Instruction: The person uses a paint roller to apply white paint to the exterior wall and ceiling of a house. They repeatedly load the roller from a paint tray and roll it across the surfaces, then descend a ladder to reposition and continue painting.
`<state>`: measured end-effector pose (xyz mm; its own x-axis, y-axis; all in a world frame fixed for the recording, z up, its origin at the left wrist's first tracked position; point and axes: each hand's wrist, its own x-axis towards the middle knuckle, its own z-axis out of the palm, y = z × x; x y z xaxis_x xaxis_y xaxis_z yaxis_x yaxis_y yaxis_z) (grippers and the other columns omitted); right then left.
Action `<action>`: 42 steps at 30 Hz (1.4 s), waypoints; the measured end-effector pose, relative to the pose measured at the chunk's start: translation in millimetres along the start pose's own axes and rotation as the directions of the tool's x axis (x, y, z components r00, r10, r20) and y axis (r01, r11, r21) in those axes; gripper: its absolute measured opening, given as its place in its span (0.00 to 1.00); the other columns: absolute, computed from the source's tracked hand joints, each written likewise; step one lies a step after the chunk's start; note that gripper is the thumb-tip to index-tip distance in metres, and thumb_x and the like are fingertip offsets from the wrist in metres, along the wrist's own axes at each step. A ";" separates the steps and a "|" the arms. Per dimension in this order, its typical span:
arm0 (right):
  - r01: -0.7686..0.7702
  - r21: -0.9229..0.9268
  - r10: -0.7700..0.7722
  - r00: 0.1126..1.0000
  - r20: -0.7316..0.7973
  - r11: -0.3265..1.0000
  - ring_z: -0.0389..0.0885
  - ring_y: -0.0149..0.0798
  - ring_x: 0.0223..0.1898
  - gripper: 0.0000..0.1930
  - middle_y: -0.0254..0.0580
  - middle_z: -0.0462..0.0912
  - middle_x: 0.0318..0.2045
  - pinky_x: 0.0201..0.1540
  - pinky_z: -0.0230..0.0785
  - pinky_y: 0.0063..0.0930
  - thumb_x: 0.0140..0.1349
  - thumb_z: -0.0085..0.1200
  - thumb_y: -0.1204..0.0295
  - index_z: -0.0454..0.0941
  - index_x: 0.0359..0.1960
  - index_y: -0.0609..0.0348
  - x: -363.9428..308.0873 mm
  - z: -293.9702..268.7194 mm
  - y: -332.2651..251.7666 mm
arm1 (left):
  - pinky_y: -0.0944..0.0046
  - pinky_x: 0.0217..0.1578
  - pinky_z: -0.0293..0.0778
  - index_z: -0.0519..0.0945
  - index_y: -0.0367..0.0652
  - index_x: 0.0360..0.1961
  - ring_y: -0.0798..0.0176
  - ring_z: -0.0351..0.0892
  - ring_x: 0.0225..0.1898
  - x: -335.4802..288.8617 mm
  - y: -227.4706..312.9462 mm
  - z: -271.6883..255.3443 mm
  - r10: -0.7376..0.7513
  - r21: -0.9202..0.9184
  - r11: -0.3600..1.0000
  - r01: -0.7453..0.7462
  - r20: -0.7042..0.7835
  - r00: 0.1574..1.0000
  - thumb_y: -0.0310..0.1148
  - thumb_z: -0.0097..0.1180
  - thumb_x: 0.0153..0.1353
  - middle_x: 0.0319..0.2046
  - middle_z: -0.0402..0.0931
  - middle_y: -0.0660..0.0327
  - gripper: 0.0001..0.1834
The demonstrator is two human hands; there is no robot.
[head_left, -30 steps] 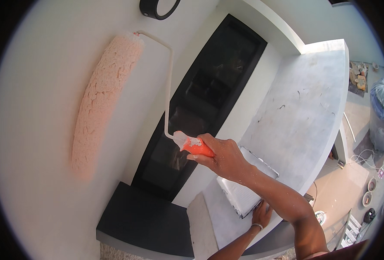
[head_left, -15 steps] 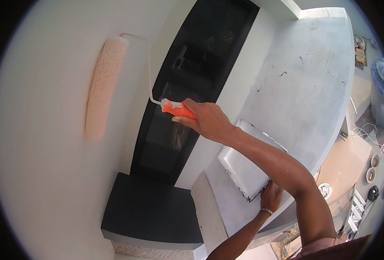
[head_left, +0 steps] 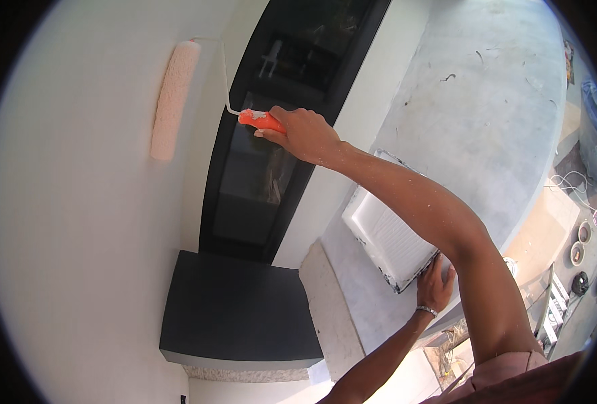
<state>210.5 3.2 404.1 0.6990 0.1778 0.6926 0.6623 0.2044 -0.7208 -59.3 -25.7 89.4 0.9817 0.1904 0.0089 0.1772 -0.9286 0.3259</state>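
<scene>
White wall [head_left: 63, 202]: fills the left side, pale and smooth, curving with the lens.
Dark ledge [head_left: 241, 310]: juts out low beside the wall, near-black on top, paler along the front edge.
Paint roller [head_left: 175, 101]: held up close to the wall, with a long pale-peach sleeve slightly tilted; hard to tell whether touching.
Wire frame [head_left: 226, 74]: runs from the sleeve's upper end, bends down and enters the orange handle [head_left: 259, 120], splotched with white.
Black-framed window [head_left: 244, 209]: stands behind the handle, dark glass showing faint reflections.
Right grip [head_left: 305, 135]: closed firmly round the handle, thumb side up.
Paint tray [head_left: 387, 236]: lies on the tabletop [head_left: 487, 101], partly covered by the right forearm [head_left: 410, 195]; coated white inside, ribbed across the sloping floor, smeared dark along the rim; hard to tell how much liquid inside.
Left grip [head_left: 436, 286]: placed at the tray's near right edge, fingers against the rim; cannot tell whether clasping or only resting. Wears a bracelet [head_left: 426, 311] at the wrist.
Round containers [head_left: 577, 254]: sit as a pair on the ground at far right, holding something small in the nearer one, too tiny to identify.
Bluish bundle [head_left: 593, 124]: cut off by the rim, contents blurred.
</scene>
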 end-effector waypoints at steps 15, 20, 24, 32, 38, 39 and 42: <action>-0.061 -0.045 0.064 0.995 0.070 0.997 0.87 0.57 0.38 0.34 0.54 0.86 0.34 0.45 0.78 0.50 0.72 0.48 0.38 0.76 0.54 0.62 55.8 46.0 21.9 | 0.46 0.67 0.67 0.63 0.36 0.74 0.38 0.69 0.68 -6.8 -9.5 1.9 -0.052 0.040 0.998 0.049 0.080 0.995 0.43 0.51 0.71 0.68 0.69 0.40 0.35; -0.127 0.025 0.121 0.979 0.161 0.992 0.87 0.57 0.40 0.32 0.55 0.86 0.35 0.46 0.78 0.50 0.73 0.48 0.40 0.76 0.54 0.62 47.7 28.6 14.9 | 0.45 0.67 0.66 0.64 0.36 0.73 0.38 0.69 0.68 -5.1 -12.4 4.0 -0.015 0.101 0.995 0.007 0.080 0.997 0.44 0.49 0.73 0.68 0.69 0.40 0.34; -0.138 0.069 0.119 0.968 0.222 0.988 0.87 0.58 0.39 0.30 0.55 0.85 0.35 0.46 0.78 0.49 0.74 0.49 0.43 0.78 0.50 0.63 42.0 13.5 11.0 | 0.45 0.67 0.66 0.67 0.35 0.72 0.37 0.71 0.67 -1.5 -9.1 4.5 -0.007 0.007 1.000 0.007 0.051 0.999 0.44 0.48 0.74 0.67 0.71 0.39 0.32; -0.103 0.062 0.090 0.979 0.180 0.993 0.87 0.59 0.39 0.27 0.56 0.86 0.35 0.46 0.77 0.49 0.73 0.53 0.47 0.80 0.44 0.66 71.5 39.8 23.5 | 0.46 0.66 0.67 0.65 0.35 0.73 0.39 0.72 0.66 -5.1 -5.2 1.0 -0.053 0.138 0.990 0.042 0.077 0.996 0.45 0.50 0.72 0.67 0.71 0.39 0.34; -0.156 0.060 0.142 0.971 0.193 0.986 0.87 0.58 0.41 0.27 0.56 0.86 0.37 0.48 0.77 0.48 0.72 0.54 0.47 0.81 0.44 0.66 90.7 62.0 29.0 | 0.45 0.64 0.69 0.66 0.36 0.71 0.37 0.73 0.64 -13.6 -7.0 5.8 -0.046 -0.045 0.998 0.046 -0.004 0.999 0.45 0.54 0.69 0.64 0.73 0.39 0.35; -0.149 0.059 0.136 0.974 0.182 0.987 0.87 0.58 0.41 0.27 0.56 0.86 0.37 0.48 0.77 0.48 0.72 0.54 0.47 0.81 0.44 0.65 92.8 64.5 30.2 | 0.44 0.63 0.70 0.66 0.36 0.71 0.36 0.74 0.63 -12.8 -8.4 6.5 -0.021 -0.034 0.999 0.020 -0.014 1.000 0.45 0.55 0.68 0.63 0.73 0.39 0.35; -0.154 0.064 0.141 0.974 0.178 0.986 0.87 0.57 0.42 0.27 0.56 0.86 0.37 0.48 0.77 0.48 0.72 0.54 0.47 0.82 0.44 0.65 99.0 71.7 34.1 | 0.45 0.59 0.73 0.68 0.36 0.68 0.37 0.76 0.59 -9.4 -10.3 7.6 -0.005 -0.039 0.999 0.004 -0.008 1.000 0.42 0.56 0.67 0.60 0.75 0.40 0.32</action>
<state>282.8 96.8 449.9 0.7262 0.3730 0.5774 0.5278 0.2356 -0.8160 -69.8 -20.3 78.8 0.9802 0.1974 0.0151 0.1786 -0.9148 0.3622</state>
